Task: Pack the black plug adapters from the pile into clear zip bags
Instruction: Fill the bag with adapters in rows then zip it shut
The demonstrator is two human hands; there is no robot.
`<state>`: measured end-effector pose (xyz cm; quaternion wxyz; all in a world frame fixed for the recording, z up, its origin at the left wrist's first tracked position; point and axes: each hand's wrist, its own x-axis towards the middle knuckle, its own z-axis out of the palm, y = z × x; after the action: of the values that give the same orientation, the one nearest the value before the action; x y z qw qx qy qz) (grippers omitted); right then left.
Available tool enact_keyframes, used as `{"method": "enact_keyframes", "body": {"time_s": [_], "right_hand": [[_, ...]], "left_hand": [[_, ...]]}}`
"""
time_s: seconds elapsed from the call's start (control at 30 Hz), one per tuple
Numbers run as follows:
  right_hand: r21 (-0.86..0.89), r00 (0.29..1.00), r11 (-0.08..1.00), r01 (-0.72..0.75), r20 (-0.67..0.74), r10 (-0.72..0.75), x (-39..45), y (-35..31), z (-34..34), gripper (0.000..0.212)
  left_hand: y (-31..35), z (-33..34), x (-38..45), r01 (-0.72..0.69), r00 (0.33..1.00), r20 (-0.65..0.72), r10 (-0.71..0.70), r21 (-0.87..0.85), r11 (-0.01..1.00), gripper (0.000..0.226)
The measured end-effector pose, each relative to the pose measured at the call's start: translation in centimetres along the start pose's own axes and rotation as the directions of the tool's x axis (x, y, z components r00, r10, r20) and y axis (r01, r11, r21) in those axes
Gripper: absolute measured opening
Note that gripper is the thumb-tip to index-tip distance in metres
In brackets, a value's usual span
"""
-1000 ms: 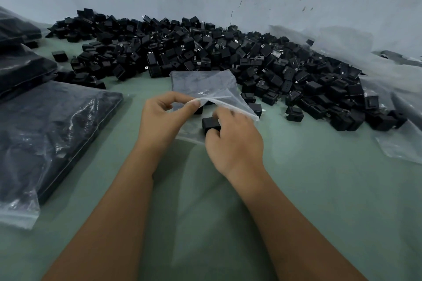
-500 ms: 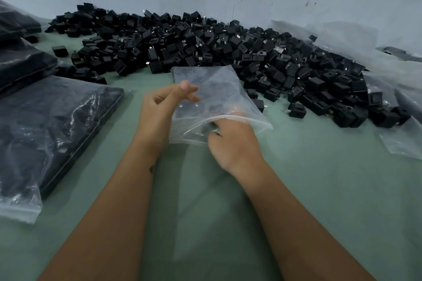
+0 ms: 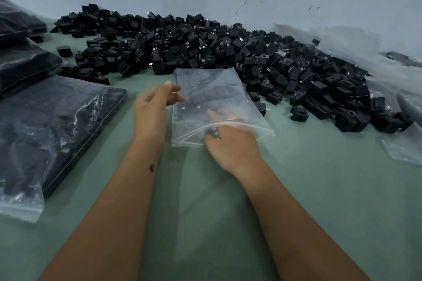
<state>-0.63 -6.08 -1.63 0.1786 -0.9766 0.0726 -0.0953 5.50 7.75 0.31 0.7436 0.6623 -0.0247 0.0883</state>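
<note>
A large pile of black plug adapters [image 3: 228,52] lies along the far side of the green table [image 3: 319,178]. In front of it a clear zip bag [image 3: 210,89] lies with its mouth towards me. My left hand [image 3: 153,109] pinches the bag's left edge between thumb and fingers. My right hand [image 3: 233,146] is pushed into the bag's mouth, its fingers showing blurred through the plastic. A black plug adapter [image 3: 215,133] peeks out by the thumb, seemingly held there.
A filled zip bag of black parts [image 3: 57,121] lies at the left, with more filled bags [image 3: 25,64] stacked behind it. Crumpled clear plastic sheeting [image 3: 399,98] covers the right side by the pale wall. Loose adapters [image 3: 299,113] lie close to the bag's right.
My right hand has carried the adapter from the bag's mouth into the bag. My left hand has shifted from the opening's lip up to the bag's left edge, and the bag now lies flatter.
</note>
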Motion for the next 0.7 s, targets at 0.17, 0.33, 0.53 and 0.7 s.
{"method": "enact_keyframes", "body": {"time_s": [0.17, 0.33, 0.53, 0.7], "right_hand": [[-0.015, 0.99, 0.996, 0.087, 0.113, -0.085, 0.1, 0.0, 0.1, 0.04], [-0.14, 0.965, 0.968, 0.206, -0.134, -0.225, -0.4, -0.4, 0.0, 0.02], [-0.073, 0.664, 0.89, 0.451, -0.638, -0.389, -1.3, -0.4, -1.8, 0.022], [0.329, 0.689, 0.901, 0.283, -0.723, 0.047, 0.0, 3.2, -3.5, 0.02]], "left_hand": [[-0.2, 0.4, -0.5, -0.113, 0.991, 0.086, 0.105, 0.102, 0.988, 0.022], [-0.9, 0.8, -0.9, -0.4, 0.87, 0.441, 0.22, 0.374, 0.837, 0.025], [-1.4, 0.6, -0.7, -0.455, 0.843, 0.507, 0.178, 0.497, 0.739, 0.047], [-1.7, 0.4, -0.3, -0.532, 0.807, 0.566, 0.169, 0.571, 0.626, 0.038]]}}
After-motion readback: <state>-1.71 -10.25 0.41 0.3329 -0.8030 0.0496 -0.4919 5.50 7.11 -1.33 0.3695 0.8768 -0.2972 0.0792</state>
